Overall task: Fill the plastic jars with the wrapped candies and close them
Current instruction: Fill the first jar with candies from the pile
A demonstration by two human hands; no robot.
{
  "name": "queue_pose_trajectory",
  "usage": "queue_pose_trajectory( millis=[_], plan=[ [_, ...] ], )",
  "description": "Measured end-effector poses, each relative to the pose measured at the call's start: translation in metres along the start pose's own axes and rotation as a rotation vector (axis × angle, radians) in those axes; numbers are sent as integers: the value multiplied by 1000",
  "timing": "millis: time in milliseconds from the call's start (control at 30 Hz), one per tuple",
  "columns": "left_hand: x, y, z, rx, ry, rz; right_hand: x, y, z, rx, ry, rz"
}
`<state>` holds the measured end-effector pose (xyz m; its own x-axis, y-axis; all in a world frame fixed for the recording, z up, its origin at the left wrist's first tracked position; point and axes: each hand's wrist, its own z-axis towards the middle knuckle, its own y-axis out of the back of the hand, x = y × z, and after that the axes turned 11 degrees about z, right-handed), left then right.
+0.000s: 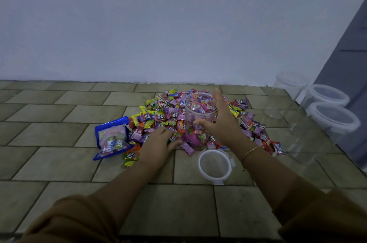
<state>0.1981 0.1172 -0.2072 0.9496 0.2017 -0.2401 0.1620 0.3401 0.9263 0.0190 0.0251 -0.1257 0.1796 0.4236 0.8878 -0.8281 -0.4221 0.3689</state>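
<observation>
Nearest the person, at 6 o'clock of the open jar, a clear lid with a white rim (215,165) lies flat on the tiled floor (59,163), just beside the pile's edge. The left hand (159,142) rests palm-down on the wrapped candies (158,115) at the jar's 8 o'clock, fingers loosely curled over them; whether any are gripped cannot be told. The right hand (220,119) is spread, fingers straight, against the right side of the clear plastic jar (199,117), thumb across its front, steadying more than clasping.

The jar stands in the pile, partly filled. Resting on loose wrappers, it could tip if the right hand lets go, spilling its contents. A scoop from the left could also knock it.

At 9 o'clock lies a blue candy bag (112,137). At 3 o'clock stand empty jars (286,96), some lidded, still unfilled.
</observation>
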Motion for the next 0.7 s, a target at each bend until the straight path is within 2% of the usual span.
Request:
queue_pose_trajectory(
  millis=[133, 433, 567, 700],
  plan=[
    [-7, 20, 10, -78, 194, -317, 1, -1, 1, 5, -11, 22],
    [-30, 67, 48, -293, 584, -822, 3, -1, -1, 16, -5, 11],
    [-43, 89, 71, -313, 598, -1127, 4, 0, -1, 28, -4, 11],
    [-65, 108, 88, -290, 540, -1388, 6, 0, -1, 26, 4, -16]
  ],
)
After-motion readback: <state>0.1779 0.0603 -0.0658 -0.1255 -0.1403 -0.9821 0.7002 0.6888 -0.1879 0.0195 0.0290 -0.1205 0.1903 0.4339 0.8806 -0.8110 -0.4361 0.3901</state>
